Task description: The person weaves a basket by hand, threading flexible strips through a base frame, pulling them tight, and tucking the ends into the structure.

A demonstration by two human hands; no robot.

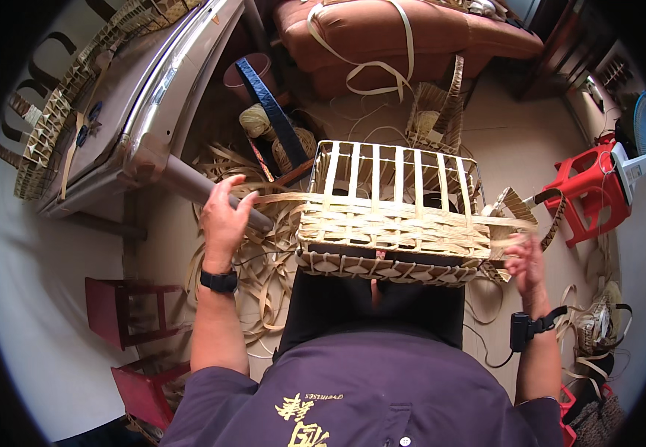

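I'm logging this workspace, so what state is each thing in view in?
Basket: partly woven, upper bars bare.
Left-side strip: unfinished, reaching from basket toward left hand.
Left hand: thumb and fingers apart, at that strip's end; grip unclear.
Right hand: blurred, by the basket's right side; grip unclear.
Floor strips: loose, tangled.
Left wristband: fastened.
Right wristband: worn, strap tail sticking out.
Twine ball: wound.

head: wide fisheye | from head height | facing down, forward | near, above hands
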